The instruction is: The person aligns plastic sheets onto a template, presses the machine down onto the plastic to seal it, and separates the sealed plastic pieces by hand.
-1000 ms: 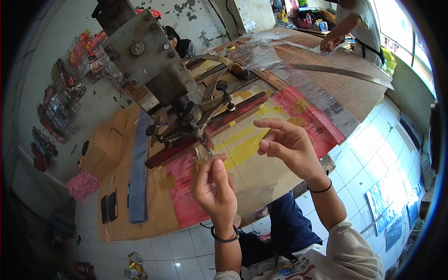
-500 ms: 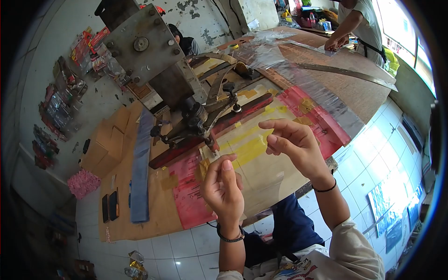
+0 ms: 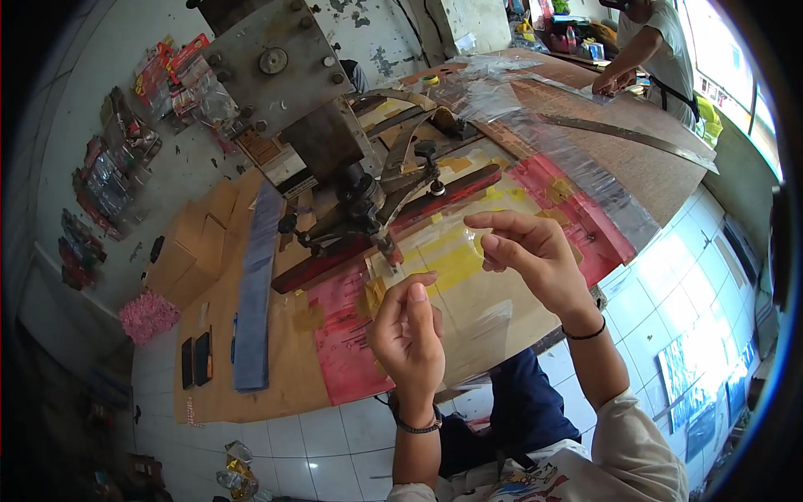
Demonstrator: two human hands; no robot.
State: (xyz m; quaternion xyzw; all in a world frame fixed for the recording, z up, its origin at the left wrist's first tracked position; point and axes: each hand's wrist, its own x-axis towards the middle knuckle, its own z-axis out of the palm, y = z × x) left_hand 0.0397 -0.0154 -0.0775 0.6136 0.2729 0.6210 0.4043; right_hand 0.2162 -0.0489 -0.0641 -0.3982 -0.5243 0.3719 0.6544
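My left hand [image 3: 408, 345] is raised over the front of the work table, thumb and forefinger pinched together. To its right and a little higher, my right hand [image 3: 542, 266] has its thumb and bent forefinger close together. Between them a clear plastic sheet [image 3: 489, 325] shows only as faint shine and creases; its edges are hard to make out. It seems to be held by both hands' fingertips. Beneath lies a tan work surface [image 3: 452, 364] with yellow tape [image 3: 460, 266] and red side panels [image 3: 347, 351]. Just beyond my hands is a machine's dark red bar [image 3: 326, 261].
A heavy metal press head [image 3: 272, 71] looms at upper left. Black clamp knobs [image 3: 427, 151] stick up from the bar. Blue-grey strips [image 3: 255, 309], two dark phones [image 3: 202, 358] and a cardboard box [image 3: 192, 243] lie left. A co-worker [image 3: 657, 54] stands at the far table.
The view has shifted slightly, so the press and table sit a little farther right. My hands keep nearly the same pose, and the sheet's shine shows more clearly between them.
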